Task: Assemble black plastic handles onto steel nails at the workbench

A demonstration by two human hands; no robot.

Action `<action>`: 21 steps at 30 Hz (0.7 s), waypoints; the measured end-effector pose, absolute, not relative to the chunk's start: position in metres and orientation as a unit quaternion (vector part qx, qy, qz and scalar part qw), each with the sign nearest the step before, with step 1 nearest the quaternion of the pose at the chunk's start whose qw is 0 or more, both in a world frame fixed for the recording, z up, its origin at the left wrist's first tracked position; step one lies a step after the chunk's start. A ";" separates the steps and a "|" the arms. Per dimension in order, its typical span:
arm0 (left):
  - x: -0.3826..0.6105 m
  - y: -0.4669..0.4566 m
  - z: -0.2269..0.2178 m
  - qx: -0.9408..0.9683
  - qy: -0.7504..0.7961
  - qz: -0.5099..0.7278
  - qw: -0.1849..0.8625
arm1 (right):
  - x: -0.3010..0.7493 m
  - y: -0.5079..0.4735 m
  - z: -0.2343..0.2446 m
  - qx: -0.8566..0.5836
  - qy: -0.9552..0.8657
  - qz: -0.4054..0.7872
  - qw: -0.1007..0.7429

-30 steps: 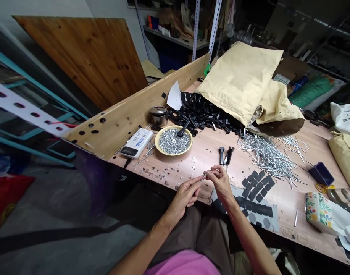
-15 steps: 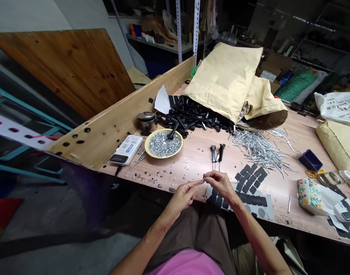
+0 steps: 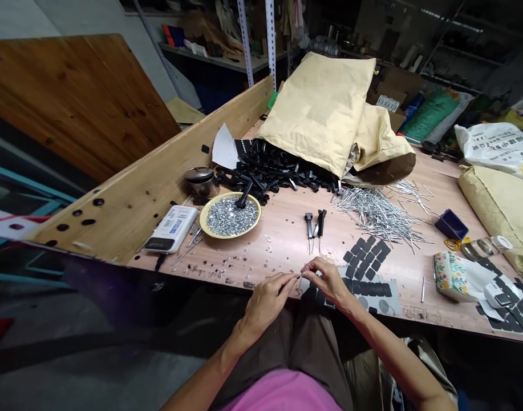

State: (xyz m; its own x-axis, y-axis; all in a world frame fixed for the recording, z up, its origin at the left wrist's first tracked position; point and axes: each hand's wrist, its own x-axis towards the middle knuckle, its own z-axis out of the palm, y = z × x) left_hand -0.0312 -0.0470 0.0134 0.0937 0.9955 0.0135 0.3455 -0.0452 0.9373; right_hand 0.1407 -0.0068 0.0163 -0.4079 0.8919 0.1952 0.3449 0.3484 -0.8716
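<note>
Over the table's front edge, my left hand (image 3: 267, 297) and my right hand (image 3: 327, 279) meet fingertip to fingertip. Both are closed in a pinch on a small thin silvery piece (image 3: 299, 276), mostly covered by the fingers, so its exact kind cannot be made out. Just beyond the hands lie several black-headed parts with thin metal shafts (image 3: 316, 228). Below and beside my right hand is a grey sheet with black pads (image 3: 396, 299). Loose rounded black pads (image 3: 366, 257) lie in rows behind it.
A yellow bowl (image 3: 204, 221) of small metal bits, with a black part on top, stands left of a pile of metal rods (image 3: 378, 214). Black parts (image 3: 270, 165) spill from a paper sack (image 3: 321, 108). A white scale (image 3: 173, 228), tissue box (image 3: 451, 277) and blue tray (image 3: 450, 224) are nearby.
The view has turned slightly, so the table appears shifted left and up. Both hands stay together at the thin silvery piece, with the fingertips now covering more of it.
</note>
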 end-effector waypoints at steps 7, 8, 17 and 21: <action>-0.023 -0.048 0.014 0.588 0.535 0.407 0.451 | 0.138 -0.020 0.013 -0.400 -0.755 0.347 0.387; -0.022 -0.047 0.014 0.574 0.533 0.412 0.466 | 0.136 -0.022 0.013 -0.405 -0.739 0.361 0.399; -0.013 -0.043 0.025 0.475 0.513 0.428 0.573 | 0.125 -0.025 0.018 -0.506 -0.443 0.536 0.511; -0.007 -0.040 0.021 0.491 0.508 0.436 0.557 | 0.122 -0.027 0.011 -0.507 -0.380 0.567 0.527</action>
